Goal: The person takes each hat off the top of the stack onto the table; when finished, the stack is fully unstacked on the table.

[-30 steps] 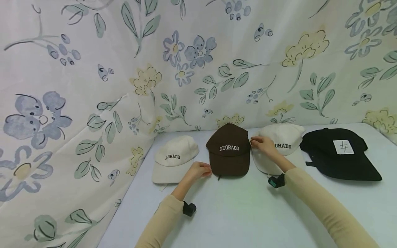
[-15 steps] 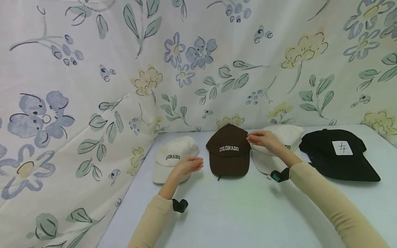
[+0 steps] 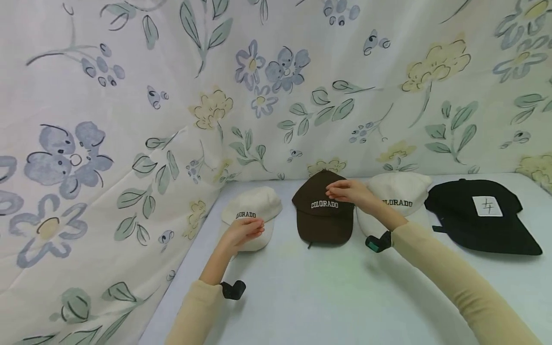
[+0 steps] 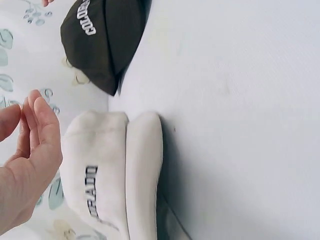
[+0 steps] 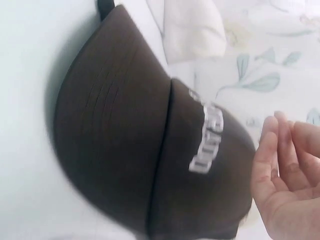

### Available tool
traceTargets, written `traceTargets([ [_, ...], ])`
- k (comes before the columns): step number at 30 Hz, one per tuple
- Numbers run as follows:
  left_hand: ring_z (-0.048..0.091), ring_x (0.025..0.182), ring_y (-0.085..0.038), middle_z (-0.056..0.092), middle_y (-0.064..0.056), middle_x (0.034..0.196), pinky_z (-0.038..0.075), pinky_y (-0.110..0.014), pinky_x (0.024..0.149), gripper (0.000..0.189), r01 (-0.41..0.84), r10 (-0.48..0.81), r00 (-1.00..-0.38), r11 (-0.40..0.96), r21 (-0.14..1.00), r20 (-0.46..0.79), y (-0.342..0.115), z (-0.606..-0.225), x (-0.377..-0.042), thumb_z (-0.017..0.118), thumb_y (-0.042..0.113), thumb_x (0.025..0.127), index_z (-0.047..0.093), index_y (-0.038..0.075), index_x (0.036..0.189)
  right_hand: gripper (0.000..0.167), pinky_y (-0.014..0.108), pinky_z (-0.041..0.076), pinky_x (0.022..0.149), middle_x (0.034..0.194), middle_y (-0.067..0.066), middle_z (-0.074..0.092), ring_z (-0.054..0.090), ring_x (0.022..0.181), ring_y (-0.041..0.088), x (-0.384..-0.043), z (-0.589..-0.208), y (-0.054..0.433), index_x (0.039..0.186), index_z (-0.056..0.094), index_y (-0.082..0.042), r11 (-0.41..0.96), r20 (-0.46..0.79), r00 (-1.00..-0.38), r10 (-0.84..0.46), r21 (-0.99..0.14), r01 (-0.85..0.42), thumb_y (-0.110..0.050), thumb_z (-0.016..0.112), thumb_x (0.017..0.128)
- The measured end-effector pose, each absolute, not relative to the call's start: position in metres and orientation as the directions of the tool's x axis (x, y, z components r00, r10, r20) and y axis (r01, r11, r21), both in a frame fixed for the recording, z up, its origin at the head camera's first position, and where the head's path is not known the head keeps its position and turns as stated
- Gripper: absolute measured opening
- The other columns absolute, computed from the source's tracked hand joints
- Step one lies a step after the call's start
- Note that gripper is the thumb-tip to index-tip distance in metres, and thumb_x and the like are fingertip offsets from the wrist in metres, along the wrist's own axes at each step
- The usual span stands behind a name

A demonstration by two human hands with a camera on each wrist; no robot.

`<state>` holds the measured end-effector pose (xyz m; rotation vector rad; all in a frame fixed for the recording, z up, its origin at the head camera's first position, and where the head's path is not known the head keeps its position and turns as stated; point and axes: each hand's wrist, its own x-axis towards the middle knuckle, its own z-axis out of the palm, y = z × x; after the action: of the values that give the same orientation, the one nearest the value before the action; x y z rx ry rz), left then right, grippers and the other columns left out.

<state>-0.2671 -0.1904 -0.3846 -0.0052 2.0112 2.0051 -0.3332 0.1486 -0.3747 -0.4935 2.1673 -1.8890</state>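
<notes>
My left hand (image 3: 237, 235) hovers before the leftmost white cap (image 3: 258, 196), overlapping its brim in the head view. Its fingers are loosely bent and hold nothing; in the left wrist view this hand (image 4: 30, 160) appears beside the crown of the white cap (image 4: 95, 145). Over the crown of the brown cap (image 3: 325, 227) hangs my right hand (image 3: 353, 194), fingers nearly straight and thumb close to them, with nothing between. The right wrist view has the right hand (image 5: 285, 195) beside the brown cap's (image 5: 110, 115) crown. Both caps read COLORADO, brims facing me.
Another white COLORADO cap (image 3: 398, 184) lies right of the brown one, partly covered by my right forearm. At the far right is a black cap (image 3: 457, 206) with a white marked label (image 3: 487, 206). A floral cloth (image 3: 302, 96) hangs behind the white table (image 3: 302, 297).
My left hand has moved left, from beside the brown cap to the leftmost white cap. My right hand has moved left from the other white cap to over the brown one. The head view has shifted slightly.
</notes>
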Motion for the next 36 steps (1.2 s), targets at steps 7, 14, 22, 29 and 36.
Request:
traceTargets([
  [7,0.058,0.075,-0.009,0.058,-0.008,0.087,0.049,-0.018,0.072,0.037,-0.201,0.148,-0.968,0.033,0.979,-0.204,-0.230,-0.391,-0.254,0.048,0.001,0.089,0.038,-0.019,0.119,0.033,0.044,0.041,0.088,0.103,0.016,0.060,0.059,0.091,0.018,-0.343,-0.381,0.117,0.112,0.051,0.010,0.094,0.052,-0.908,-0.415,-0.991,-0.100,-0.012,0.054,0.088],
  [14,0.058,0.076,-0.007,0.058,-0.006,0.088,0.048,-0.019,0.075,0.041,-0.227,0.094,-0.970,-0.004,0.974,-0.226,-0.270,-0.405,-0.241,0.045,0.000,0.091,0.030,-0.022,0.121,0.029,0.038,0.046,0.084,0.099,0.016,0.061,0.060,0.088,0.021,-0.352,-0.392,0.090,0.110,0.054,0.009,0.127,0.011,-0.913,-0.408,-0.990,-0.068,-0.011,0.054,0.088],
  [22,0.060,0.075,-0.012,0.061,-0.007,0.082,0.050,-0.024,0.075,0.041,-0.288,0.012,-0.957,-0.084,0.954,-0.288,-0.296,-0.410,-0.236,0.045,-0.003,0.090,0.028,-0.024,0.121,0.028,0.031,0.049,0.079,0.098,0.018,0.061,0.060,0.086,0.022,-0.354,-0.400,0.058,0.110,0.054,0.010,0.172,-0.089,-0.920,-0.382,-0.985,0.024,-0.008,0.054,0.088],
  [29,0.061,0.073,-0.016,0.063,-0.011,0.078,0.051,-0.026,0.072,0.033,-0.352,-0.078,-0.931,-0.062,0.934,-0.356,-0.310,-0.421,-0.240,0.050,-0.006,0.086,0.042,-0.022,0.113,0.025,0.033,0.049,0.078,0.093,0.013,0.063,0.061,0.081,0.017,-0.352,-0.420,0.031,0.107,0.056,0.009,0.220,-0.104,-0.914,-0.393,-0.975,0.017,-0.006,0.053,0.088],
  [36,0.061,0.068,-0.015,0.062,-0.010,0.072,0.052,-0.025,0.068,0.028,-0.380,-0.111,-0.918,-0.037,0.924,-0.382,-0.309,-0.423,-0.242,0.048,-0.008,0.086,0.044,-0.023,0.110,0.025,0.028,0.051,0.069,0.091,0.012,0.063,0.060,0.077,0.015,-0.347,-0.431,0.014,0.105,0.057,0.009,0.284,-0.077,-0.915,-0.396,-0.958,-0.042,-0.007,0.055,0.086],
])
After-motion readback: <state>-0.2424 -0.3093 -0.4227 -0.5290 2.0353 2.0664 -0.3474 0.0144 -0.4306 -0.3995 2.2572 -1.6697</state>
